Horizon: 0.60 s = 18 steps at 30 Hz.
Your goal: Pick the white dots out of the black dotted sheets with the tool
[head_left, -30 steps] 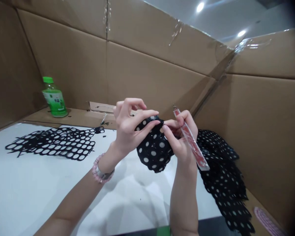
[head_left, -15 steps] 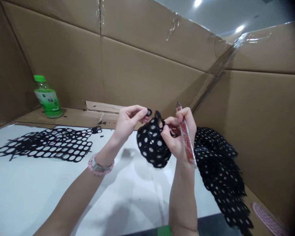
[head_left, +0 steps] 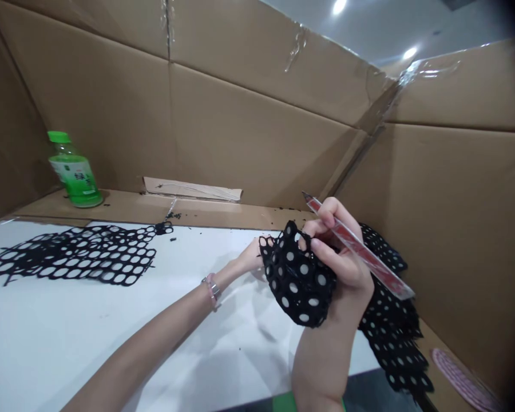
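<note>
Right hand point(head_left: 351, 268) pinches curled, black dotted sheet point(head_left: 298, 286) at its upper right edge, above white table point(head_left: 90, 337); also grips slim, red pointed tool point(head_left: 369, 258). Left hand point(head_left: 253, 256) partly behind sheet, finger closure cannot be told. Table extends left under holey mesh point(head_left: 64, 247); cardboard walls point(head_left: 257, 131) bound far and right sides.
</note>
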### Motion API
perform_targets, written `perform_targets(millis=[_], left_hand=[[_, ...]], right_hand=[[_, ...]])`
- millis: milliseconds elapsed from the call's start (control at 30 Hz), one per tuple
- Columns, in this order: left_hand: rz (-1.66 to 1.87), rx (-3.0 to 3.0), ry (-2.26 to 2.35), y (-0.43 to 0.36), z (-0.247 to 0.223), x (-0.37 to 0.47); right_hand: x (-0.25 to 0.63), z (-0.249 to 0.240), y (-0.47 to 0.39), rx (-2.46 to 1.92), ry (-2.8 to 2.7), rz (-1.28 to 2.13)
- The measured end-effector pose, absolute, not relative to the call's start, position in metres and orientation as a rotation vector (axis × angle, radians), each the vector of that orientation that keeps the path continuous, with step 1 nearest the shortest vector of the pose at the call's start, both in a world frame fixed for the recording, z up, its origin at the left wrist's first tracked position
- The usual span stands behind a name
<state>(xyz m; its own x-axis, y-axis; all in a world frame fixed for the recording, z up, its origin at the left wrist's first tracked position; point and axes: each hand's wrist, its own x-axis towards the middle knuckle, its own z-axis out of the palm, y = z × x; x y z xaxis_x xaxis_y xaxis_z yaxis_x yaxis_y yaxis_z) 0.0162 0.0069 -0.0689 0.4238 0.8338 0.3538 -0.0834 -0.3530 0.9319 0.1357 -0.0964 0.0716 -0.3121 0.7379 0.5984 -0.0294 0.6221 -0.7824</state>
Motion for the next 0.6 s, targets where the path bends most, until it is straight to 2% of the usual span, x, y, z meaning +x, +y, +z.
perform_targets(millis=[133, 333, 600], left_hand=[[1.251, 1.621, 0.636, 0.005, -0.028, -0.011], [1.196, 1.633, 0.46, -0.046, 0.042, -0.054], [1.405, 1.618, 0.557, -0.072, 0.059, -0.066]], right_hand=[[0.133, 0.071, -0.097, -0.523, -1.69, 0.883], [0.122, 0.067, -0.092, -0.463, -1.691, 0.904], [0.118, 0.069, -0.088, -0.493, -1.75, 0.903]])
